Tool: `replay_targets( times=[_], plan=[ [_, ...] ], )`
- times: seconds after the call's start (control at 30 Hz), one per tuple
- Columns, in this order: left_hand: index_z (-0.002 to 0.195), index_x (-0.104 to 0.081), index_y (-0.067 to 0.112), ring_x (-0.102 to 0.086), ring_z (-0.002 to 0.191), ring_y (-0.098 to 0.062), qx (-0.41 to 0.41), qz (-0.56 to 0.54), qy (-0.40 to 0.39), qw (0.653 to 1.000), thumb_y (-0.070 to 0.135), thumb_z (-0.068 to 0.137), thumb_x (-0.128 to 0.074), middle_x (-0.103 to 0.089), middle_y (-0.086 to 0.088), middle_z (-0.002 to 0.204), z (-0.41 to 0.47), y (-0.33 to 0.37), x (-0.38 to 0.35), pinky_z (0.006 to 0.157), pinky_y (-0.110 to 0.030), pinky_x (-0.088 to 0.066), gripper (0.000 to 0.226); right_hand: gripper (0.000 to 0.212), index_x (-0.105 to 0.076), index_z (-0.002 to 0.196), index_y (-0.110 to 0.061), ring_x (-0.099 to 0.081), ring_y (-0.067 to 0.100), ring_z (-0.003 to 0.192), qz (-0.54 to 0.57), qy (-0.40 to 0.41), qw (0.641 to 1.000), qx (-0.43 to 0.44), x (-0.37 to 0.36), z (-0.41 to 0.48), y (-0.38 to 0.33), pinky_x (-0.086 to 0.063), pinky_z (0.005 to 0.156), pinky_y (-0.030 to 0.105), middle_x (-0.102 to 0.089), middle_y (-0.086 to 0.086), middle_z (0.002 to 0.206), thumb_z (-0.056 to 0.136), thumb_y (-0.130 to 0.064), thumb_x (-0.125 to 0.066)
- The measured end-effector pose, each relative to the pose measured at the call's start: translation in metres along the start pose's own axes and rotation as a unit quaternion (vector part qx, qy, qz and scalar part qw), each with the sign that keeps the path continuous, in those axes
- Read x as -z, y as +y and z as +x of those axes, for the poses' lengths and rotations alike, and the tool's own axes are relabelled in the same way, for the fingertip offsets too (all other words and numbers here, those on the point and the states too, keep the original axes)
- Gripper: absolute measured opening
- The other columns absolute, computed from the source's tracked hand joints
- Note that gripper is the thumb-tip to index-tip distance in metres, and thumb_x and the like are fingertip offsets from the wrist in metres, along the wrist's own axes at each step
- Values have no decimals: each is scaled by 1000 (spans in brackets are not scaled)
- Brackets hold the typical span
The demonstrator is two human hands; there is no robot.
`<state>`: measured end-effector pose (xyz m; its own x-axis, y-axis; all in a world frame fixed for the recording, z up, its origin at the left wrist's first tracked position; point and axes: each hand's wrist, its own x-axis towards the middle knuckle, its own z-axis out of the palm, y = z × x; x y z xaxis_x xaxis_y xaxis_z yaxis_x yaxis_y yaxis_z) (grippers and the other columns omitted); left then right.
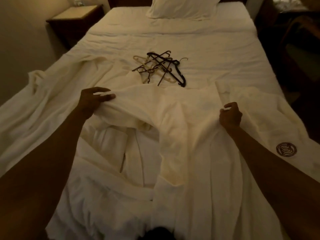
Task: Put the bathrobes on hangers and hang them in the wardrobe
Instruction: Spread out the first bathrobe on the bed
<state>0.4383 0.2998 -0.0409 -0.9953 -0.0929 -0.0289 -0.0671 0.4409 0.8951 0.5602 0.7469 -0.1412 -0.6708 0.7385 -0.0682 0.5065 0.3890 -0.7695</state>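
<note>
Spreading a white cloth bathrobe point(155, 108), left hand point(93, 99) and right hand point(231, 116) pinching it
Next: fetch a far dark plastic hanger point(175, 71)

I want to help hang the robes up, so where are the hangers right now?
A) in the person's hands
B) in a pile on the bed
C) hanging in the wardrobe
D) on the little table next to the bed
B: the hangers lie in a tangled pile in the middle of the bed, beyond the white bathrobe that the left hand and right hand both grip.
</note>
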Motion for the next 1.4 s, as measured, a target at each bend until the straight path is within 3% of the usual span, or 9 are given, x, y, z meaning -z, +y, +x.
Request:
replay_targets(
  times=[0.1, 0.2, 0.47, 0.7, 0.93, 1.07, 1.2, 1.3, 1.4],
  plan=[
    [114, -71, 28, -51, 121, -20, 23, 61, -67, 996, 48, 60, -89, -60, 1, 128, -13, -11, 2, 95, -34, -43, 60, 69, -42, 130, 1, -60, 38, 109, -40, -147, 986, -69, 5, -27, 1, -52, 83, 41, -58, 23, 124, 86, -45, -68],
    [130, -57, 21, -52, 116, -26, 6, 256, -214, 943, 26, 57, -95, -58, -4, 127, -29, -23, 1, 93, -40, -44, 83, 67, -61, 107, 5, -67, 31, 74, -7, -250, 963, -95, 11, -54, 7, -54, 59, 35, -68, 20, 92, 77, -52, -75],
    [106, -73, 10, -64, 89, -19, -123, 211, -111, 963, 5, 68, -87, -70, -11, 99, -40, 31, 55, 76, -27, -47, 41, 47, -61, 111, 11, -61, 42, 102, 36, -122, 991, -53, 32, -84, -2, -53, 84, 54, -61, 21, 103, 90, -30, -68],
    [108, -72, 24, -61, 92, -33, -369, 370, 55, 851, 15, 82, -64, -70, -10, 104, -56, 18, 93, 78, -43, -51, 29, 61, -53, 131, 5, -56, 42, 116, -28, -94, 995, -30, 46, -91, -14, -46, 99, 50, -58, 25, 129, 90, -38, -65],
    [100, -77, 10, -64, 105, -27, 24, 133, -225, 965, 6, 82, -73, -72, -12, 105, -98, 5, 79, 83, -29, -48, 19, 60, -53, 132, 5, -52, 43, 121, -29, -99, 994, -29, 45, -98, -14, -46, 100, 52, -56, 25, 132, 90, -36, -66],
    [99, -76, 11, -66, 88, -27, 73, -40, -37, 996, 22, 71, -87, -70, -15, 91, -100, -1, 65, 68, -32, -52, 32, 59, -52, 132, 6, -53, 43, 120, -30, -99, 994, -38, 42, -100, -10, -46, 99, 52, -56, 26, 131, 90, -34, -67],
    [92, -74, 18, -63, 74, -15, -74, -2, 166, 983, 16, 70, -84, -68, -6, 82, -93, 10, 60, 69, -24, -50, 25, 54, -55, 129, 4, -54, 42, 118, -39, -84, 995, -25, 45, -102, -7, -44, 101, 50, -57, 25, 128, 92, -34, -64],
    [84, -73, 10, -65, 81, -22, -163, 152, 174, 959, 10, 77, -69, -69, -11, 85, -84, -9, 58, 77, -22, -41, 9, 50, -55, 127, 3, -53, 40, 119, -35, -73, 996, -21, 53, -108, -3, -43, 103, 46, -58, 23, 127, 93, -32, -63],
    [101, -68, 16, -53, 118, -38, 3, 306, 68, 950, 14, 82, -71, -62, -17, 117, -86, -38, 50, 100, -41, -38, 20, 40, -58, 118, -1, -64, 34, 95, 30, -118, 992, -43, 66, -114, 6, -55, 83, 43, -64, 22, 109, 89, -26, -68]
  ],
)
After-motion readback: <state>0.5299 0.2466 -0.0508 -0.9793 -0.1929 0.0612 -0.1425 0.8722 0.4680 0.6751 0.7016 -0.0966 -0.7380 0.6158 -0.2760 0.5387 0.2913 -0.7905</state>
